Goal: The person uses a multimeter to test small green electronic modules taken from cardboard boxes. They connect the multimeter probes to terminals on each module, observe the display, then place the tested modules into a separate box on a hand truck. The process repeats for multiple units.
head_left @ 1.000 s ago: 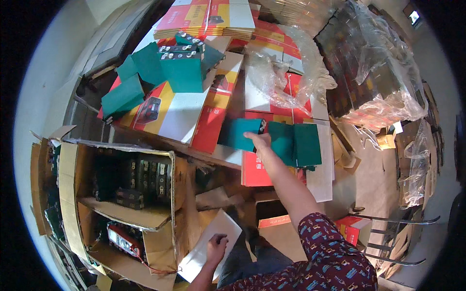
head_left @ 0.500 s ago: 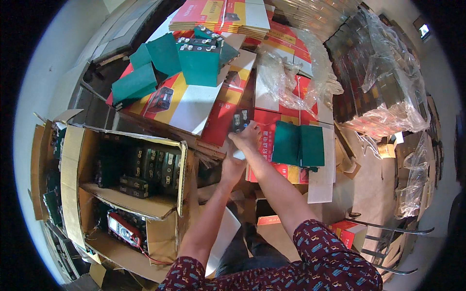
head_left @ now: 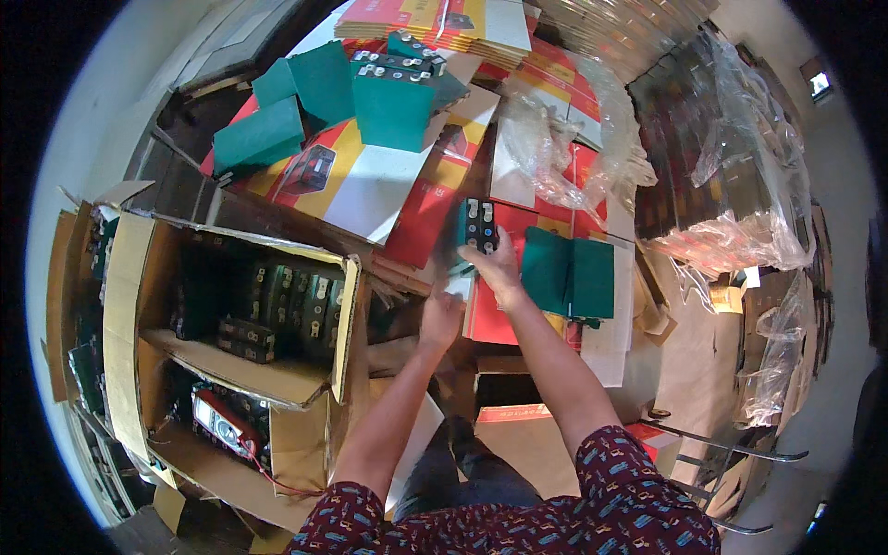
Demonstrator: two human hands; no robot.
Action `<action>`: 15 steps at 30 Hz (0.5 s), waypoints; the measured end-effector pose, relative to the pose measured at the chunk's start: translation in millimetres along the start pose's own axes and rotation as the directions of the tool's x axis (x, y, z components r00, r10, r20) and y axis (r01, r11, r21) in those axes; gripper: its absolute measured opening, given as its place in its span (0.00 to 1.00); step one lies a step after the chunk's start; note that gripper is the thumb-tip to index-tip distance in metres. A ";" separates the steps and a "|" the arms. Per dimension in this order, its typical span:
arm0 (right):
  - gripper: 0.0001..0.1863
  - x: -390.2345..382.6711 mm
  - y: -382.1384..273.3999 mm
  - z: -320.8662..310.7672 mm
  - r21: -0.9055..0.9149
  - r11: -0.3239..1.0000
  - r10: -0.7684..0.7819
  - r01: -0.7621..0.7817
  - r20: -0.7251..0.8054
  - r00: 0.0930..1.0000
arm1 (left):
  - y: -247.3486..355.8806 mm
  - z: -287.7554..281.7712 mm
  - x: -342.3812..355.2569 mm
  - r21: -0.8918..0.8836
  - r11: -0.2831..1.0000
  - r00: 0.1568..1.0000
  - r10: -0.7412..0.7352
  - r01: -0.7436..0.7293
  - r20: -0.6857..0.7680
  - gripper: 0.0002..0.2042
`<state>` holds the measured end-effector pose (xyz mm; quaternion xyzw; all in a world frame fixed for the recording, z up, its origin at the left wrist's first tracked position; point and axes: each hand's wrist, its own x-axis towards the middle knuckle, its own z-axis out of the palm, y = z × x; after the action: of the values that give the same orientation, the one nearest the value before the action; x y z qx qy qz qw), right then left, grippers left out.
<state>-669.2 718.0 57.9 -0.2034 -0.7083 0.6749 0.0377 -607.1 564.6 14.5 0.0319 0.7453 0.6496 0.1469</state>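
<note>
Head view: we look down on one green cell (head_left: 480,224) at ctr, its blk terminal face turned up toward us, above a red carton (head_left: 492,322); whether it bears on the carton we can't tell. R hand (head_left: 498,266) is part-closed, thumb & fingers gripping the cell's near end. L hand (head_left: 442,316) is just below, nearer us, w/ fingers curled; its fingertips are blurred, so we can't tell if it touches or holds the cell. Immed. R of the R hand we note a green pair (head_left: 546,270) lying side by side on cartons. Upper L: a green cluster (head_left: 392,111), some upright, some tilted, on flat cartons (head_left: 370,202) in red, yellow & wht. Upper R of ctr: crumpled clear wrap (head_left: 541,148); beyond it, a wrapped stack (head_left: 708,162). At L we have an open cardboard box (head_left: 129,324) w/ dark cells (head_left: 321,310) inside; in its lower bay, a red-edged multimeter (head_left: 217,421) w/ red lead. Both forearms enter from below, w/ patterned maroon sleeves (head_left: 606,453).
</note>
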 end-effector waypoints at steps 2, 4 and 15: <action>0.34 6.3 7.9 -7.4 0.019 1.000 0.010 -0.009 -0.021 1.000 | 6.8 -0.8 -30.1 0.053 0.998 0.999 -0.041 0.042 -0.020 0.26; 0.31 12.5 9.6 -7.5 0.024 0.999 0.037 -0.037 -0.009 0.999 | -6.1 -0.2 -69.4 0.054 0.996 0.990 -0.060 0.067 -0.126 0.24; 0.20 28.0 29.1 -54.9 -0.037 0.999 -0.011 0.006 -0.126 0.992 | -6.5 -41.4 -315.1 0.171 0.953 0.963 -0.226 0.250 -0.150 0.18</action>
<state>-669.9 779.4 28.2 -0.2434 -0.7174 0.6476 0.0818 -316.1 448.8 68.8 -0.0865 0.8095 0.5545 0.1725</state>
